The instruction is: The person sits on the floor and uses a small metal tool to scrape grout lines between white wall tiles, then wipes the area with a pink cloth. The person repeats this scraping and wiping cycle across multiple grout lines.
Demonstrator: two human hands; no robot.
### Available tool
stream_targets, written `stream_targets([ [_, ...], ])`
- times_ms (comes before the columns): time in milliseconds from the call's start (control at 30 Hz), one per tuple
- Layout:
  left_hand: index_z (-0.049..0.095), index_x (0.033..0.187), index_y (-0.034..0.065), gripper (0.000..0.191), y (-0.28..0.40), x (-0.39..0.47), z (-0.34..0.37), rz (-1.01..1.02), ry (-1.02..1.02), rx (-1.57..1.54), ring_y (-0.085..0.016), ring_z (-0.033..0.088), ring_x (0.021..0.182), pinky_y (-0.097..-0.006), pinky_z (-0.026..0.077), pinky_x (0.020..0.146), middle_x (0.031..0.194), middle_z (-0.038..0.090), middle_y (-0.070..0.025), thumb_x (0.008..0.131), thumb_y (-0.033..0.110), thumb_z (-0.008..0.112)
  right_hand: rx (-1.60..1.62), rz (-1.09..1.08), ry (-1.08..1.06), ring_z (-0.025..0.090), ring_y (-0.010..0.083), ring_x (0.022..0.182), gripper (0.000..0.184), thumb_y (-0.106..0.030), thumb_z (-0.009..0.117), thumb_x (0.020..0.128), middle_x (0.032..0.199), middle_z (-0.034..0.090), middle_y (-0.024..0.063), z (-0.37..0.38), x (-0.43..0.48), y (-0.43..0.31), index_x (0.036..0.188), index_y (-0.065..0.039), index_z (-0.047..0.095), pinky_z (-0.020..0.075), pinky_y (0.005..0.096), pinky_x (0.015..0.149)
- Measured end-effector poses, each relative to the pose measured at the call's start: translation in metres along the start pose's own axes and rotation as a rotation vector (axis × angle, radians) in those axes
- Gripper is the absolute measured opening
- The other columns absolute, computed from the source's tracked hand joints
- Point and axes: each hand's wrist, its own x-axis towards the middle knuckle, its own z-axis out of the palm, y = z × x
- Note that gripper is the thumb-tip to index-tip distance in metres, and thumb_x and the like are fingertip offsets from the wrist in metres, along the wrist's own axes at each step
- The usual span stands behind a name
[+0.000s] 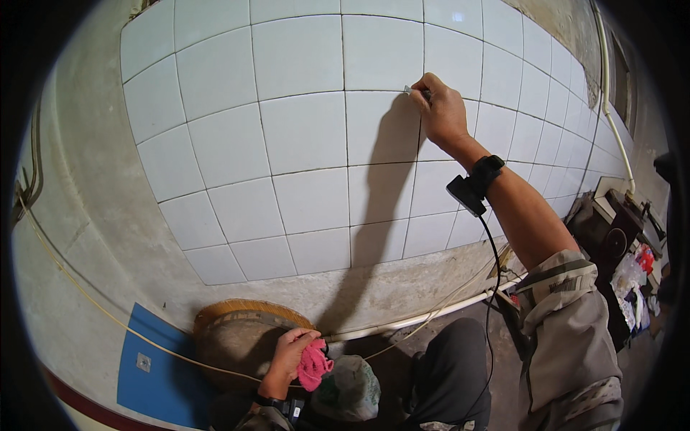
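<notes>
My right hand (443, 110) is closed around a small tool with a pale, flat metal tip (408, 90). The tip is at the dark horizontal joint between white wall tiles (384, 52); whether it touches cannot be told. Low in the view, my left hand (291, 353) holds a crumpled pink cloth (312, 366) by its upper part. That hand is in front of a round container or stool with a woven rim (253, 306), beside a whitish plastic bag (353, 389). Each wrist wears a black strapped device.
A pale cord (116, 321) crosses the lower left past a blue panel (156, 361). Along the wall's foot runs a white pipe (415, 321). A black cable (497, 280) hangs from my right wrist. Plastic bags (630, 283) and dark equipment (614, 237) crowd the right side.
</notes>
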Motion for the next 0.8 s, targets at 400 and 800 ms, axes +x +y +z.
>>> stream_targets([
  [400, 0.076, 0.117, -0.0049, 0.021, -0.002, 0.004, -0.003, -0.012, -0.006, -0.015, -0.019, 0.078, 0.093, -0.0342, 0.064, 0.082, 0.107, 0.08, -0.0135, 0.108, 0.013, 0.073, 0.043, 0.109, 0.055, 0.078, 0.0359, 0.084, 0.024, -0.025, 0.068, 0.105, 0.092, 0.079, 0.02, -0.005, -0.012, 0.001, 0.107, -0.002, 0.073, 0.0597, 0.0455, 0.076],
  [800, 0.068, 0.126, 0.0014, 0.038, 0.047, 0.004, -0.041, -0.067, -0.261, -0.583, -0.04, 0.075, 0.109, -0.0592, 0.062, 0.099, 0.115, 0.074, -0.0184, 0.119, 0.035, 0.052, 0.377, 0.565, -0.322, 0.058, 0.0122, 0.06, 0.029, -0.025, 0.07, 0.108, 0.069, 0.06, 0.0054, 0.017, -0.32, 0.016, 0.091, -0.002, 0.063, 0.0484, 0.0346, 0.056],
])
